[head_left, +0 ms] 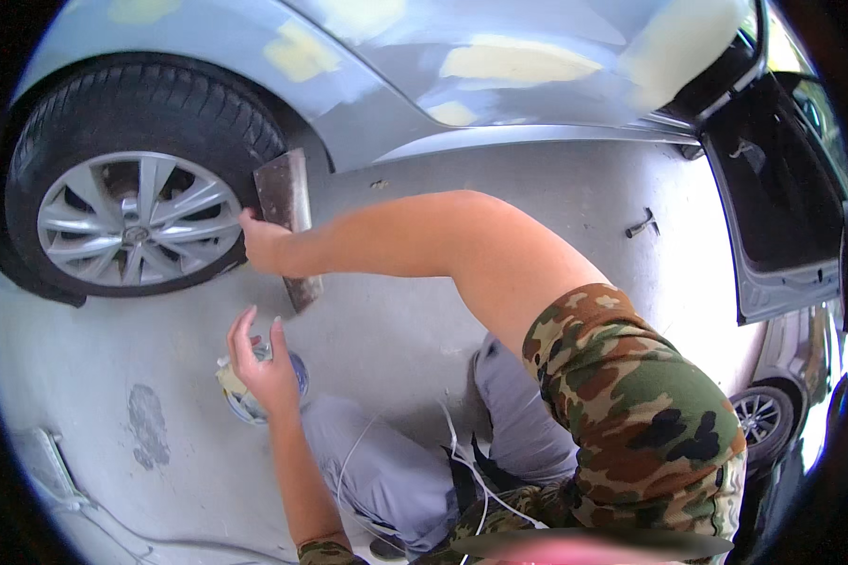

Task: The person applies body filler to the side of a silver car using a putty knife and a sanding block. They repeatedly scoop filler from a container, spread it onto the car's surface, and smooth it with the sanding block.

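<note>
Right hand (269, 249) crosses a flat board (281, 193) beside the tyre (188, 122); its grip cannot be determined. Left hand (266, 375), fingers spread, is over a blue-rimmed tub (301, 373) near the floor's (424, 330) wheel-side edge. Beyond: silver car body (386, 104), patched pale yellow.

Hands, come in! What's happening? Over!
Right hand at flat board, grip unclear. Board near car wheel. Left hand looks empty, fingers partly spread. White cord hanging by grey trousers.

Glare bleaches the right-hand floor (683, 264) within dark, curved edges.
</note>
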Demonstrator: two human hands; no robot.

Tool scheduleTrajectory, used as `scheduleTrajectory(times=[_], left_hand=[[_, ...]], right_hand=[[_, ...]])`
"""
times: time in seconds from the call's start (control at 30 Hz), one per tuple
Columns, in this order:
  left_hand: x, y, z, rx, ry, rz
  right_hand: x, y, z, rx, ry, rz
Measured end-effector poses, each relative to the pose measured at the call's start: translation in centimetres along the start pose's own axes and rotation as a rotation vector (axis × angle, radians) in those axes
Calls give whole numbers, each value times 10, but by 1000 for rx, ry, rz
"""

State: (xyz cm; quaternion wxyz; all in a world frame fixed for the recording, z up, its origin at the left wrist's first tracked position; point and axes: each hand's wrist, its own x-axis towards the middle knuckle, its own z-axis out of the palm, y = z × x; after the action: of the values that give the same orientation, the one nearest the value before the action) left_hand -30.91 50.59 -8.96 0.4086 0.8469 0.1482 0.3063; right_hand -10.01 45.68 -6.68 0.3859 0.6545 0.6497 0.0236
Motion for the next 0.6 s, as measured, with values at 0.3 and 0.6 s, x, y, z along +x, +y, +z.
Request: scheduleTrajectory(times=[0.3, 0.6], left_hand=[[26, 24, 31, 356, -671, 261], [16, 126, 27, 270, -956, 339]], right_hand=[[-166, -42, 32, 219, 538, 127], [-253, -66, 68, 416, 838, 421]])
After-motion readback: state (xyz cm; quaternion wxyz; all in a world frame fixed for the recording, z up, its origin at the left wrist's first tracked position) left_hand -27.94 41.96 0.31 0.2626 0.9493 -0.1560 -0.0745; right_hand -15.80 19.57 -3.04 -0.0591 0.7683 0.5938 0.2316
